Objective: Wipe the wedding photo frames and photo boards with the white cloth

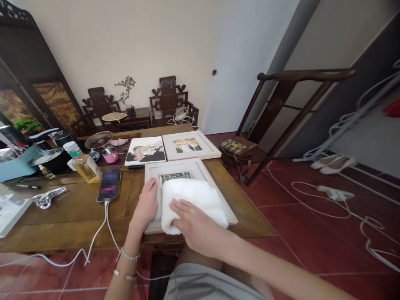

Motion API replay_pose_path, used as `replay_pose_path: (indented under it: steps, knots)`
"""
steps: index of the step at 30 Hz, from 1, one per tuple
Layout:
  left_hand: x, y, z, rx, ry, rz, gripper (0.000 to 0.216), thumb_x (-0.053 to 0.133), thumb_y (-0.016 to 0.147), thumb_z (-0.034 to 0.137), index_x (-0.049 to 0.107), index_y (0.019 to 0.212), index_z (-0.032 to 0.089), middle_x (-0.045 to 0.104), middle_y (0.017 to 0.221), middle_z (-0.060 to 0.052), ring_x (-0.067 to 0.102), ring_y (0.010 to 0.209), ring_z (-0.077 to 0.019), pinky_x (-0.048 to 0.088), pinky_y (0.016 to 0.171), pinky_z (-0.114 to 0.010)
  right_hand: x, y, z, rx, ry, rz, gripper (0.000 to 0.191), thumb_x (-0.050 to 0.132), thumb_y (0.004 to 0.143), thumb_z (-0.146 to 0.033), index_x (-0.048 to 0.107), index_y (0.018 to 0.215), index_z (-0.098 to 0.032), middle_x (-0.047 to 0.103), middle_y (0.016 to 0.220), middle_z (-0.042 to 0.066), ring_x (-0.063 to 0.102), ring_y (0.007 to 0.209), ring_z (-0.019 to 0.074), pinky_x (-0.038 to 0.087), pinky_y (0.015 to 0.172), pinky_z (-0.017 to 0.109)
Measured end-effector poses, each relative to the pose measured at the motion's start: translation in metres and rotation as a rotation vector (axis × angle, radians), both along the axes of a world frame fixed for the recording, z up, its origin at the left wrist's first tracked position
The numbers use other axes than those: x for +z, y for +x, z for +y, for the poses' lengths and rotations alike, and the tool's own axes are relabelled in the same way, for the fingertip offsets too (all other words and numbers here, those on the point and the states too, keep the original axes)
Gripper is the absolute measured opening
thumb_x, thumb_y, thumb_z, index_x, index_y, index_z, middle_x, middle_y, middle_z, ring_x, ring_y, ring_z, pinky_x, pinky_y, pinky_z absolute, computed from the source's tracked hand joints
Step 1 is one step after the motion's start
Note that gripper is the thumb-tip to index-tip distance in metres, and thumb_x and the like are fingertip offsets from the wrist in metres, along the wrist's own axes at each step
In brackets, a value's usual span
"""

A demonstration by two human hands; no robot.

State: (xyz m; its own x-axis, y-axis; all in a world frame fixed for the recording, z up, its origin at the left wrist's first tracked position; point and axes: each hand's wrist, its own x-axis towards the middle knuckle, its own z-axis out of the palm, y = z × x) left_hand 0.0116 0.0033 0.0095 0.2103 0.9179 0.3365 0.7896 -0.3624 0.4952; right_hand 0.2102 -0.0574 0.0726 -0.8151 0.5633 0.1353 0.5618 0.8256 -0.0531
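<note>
A pale wooden picture frame (150, 171) lies flat near the table's front edge, its photo partly covered by a folded white towel (196, 193). My left hand (146, 205) grips the frame's left side, fingers reaching over the rim. On the towel presses my right hand (193, 223), its fingers on top and the thumb tucked by the fold at the lower left. Behind lie a second framed photo (187, 146) and an unframed-looking photo panel (145, 151).
Left of the frames are a phone (109, 184) with white cables, an oil bottle (83, 164), a pink cup (110, 154), a glass lid (99, 140) and a power strip (12, 212). A wooden chair (268, 108) holding a plaid bag (234, 146) stands right of the table.
</note>
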Motion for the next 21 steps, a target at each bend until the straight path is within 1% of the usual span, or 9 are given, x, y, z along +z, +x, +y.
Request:
replay_pose_path:
  steps: [2,4,9,11,13,16,18,21]
  knots:
    - [-0.001,0.0,0.0,-0.012,0.005,0.002,0.059,0.031,0.078,-0.001,0.042,0.135,0.012,0.038,0.144,-0.015,0.029,0.138,-0.024,0.026,0.113,-0.05,-0.002,0.003,-0.002,-0.015,-0.004,0.012,0.032,0.046,0.073,-0.004,0.069,0.094,-0.008,0.053,0.13,0.023,0.043,0.127,0.0307,0.032,0.107,0.044]
    - [-0.002,-0.001,0.0,-0.018,0.004,0.004,0.058,0.032,0.079,-0.001,0.042,0.135,0.012,0.038,0.144,-0.015,0.028,0.138,-0.0241,0.026,0.113,-0.05,-0.002,0.014,-0.004,-0.064,-0.02,0.003,0.034,0.047,0.07,-0.002,0.07,0.094,-0.009,0.054,0.13,0.021,0.043,0.127,0.03,0.032,0.107,0.045]
    - [-0.004,-0.001,0.0,-0.019,0.007,-0.008,0.06,0.033,0.079,-0.002,0.042,0.135,0.014,0.038,0.145,-0.014,0.027,0.138,-0.0239,0.023,0.114,-0.052,0.006,0.064,-0.004,-0.263,-0.067,-0.055,0.04,0.044,0.061,0.002,0.071,0.085,-0.012,0.057,0.127,0.019,0.048,0.123,0.0294,0.035,0.104,0.049]
    - [-0.005,-0.001,0.0,-0.018,0.006,-0.02,0.059,0.033,0.079,-0.001,0.042,0.135,0.014,0.038,0.145,-0.014,0.028,0.138,-0.024,0.023,0.114,-0.052,0.009,0.081,-0.003,-0.304,-0.077,-0.053,0.042,0.041,0.058,0.004,0.071,0.079,-0.015,0.059,0.126,0.015,0.049,0.123,0.0274,0.034,0.106,0.049]
    - [-0.005,-0.001,-0.001,-0.009,-0.001,-0.026,0.059,0.032,0.079,-0.001,0.043,0.134,0.014,0.038,0.145,-0.015,0.028,0.138,-0.0243,0.024,0.113,-0.052,0.01,0.089,-0.003,-0.308,-0.076,-0.039,0.044,0.039,0.058,0.005,0.071,0.078,-0.017,0.059,0.127,0.012,0.047,0.124,0.0256,0.032,0.108,0.048]
    - [-0.005,0.001,-0.001,0.01,-0.012,-0.03,0.057,0.031,0.08,-0.001,0.044,0.133,0.012,0.039,0.143,-0.015,0.029,0.138,-0.0239,0.026,0.113,-0.051,0.009,0.079,-0.005,-0.28,-0.091,-0.033,0.045,0.04,0.058,0.004,0.072,0.082,-0.016,0.056,0.13,0.013,0.043,0.128,0.0255,0.03,0.109,0.049]
    - [-0.005,0.001,-0.001,0.012,-0.009,-0.043,0.056,0.03,0.08,0.0,0.045,0.133,0.011,0.04,0.143,-0.016,0.029,0.138,-0.0237,0.026,0.113,-0.051,0.008,0.06,-0.007,-0.248,-0.103,-0.036,0.042,0.043,0.06,0.002,0.072,0.086,-0.014,0.054,0.131,0.016,0.042,0.129,0.0274,0.029,0.108,0.049]
    - [-0.005,0.001,0.0,0.012,0.007,-0.073,0.054,0.031,0.081,0.001,0.047,0.132,0.013,0.042,0.142,-0.014,0.03,0.137,-0.0228,0.027,0.113,-0.049,0.005,0.024,-0.007,-0.163,-0.088,-0.015,0.036,0.046,0.067,-0.002,0.071,0.09,-0.011,0.052,0.133,0.02,0.039,0.13,0.0298,0.028,0.109,0.049]
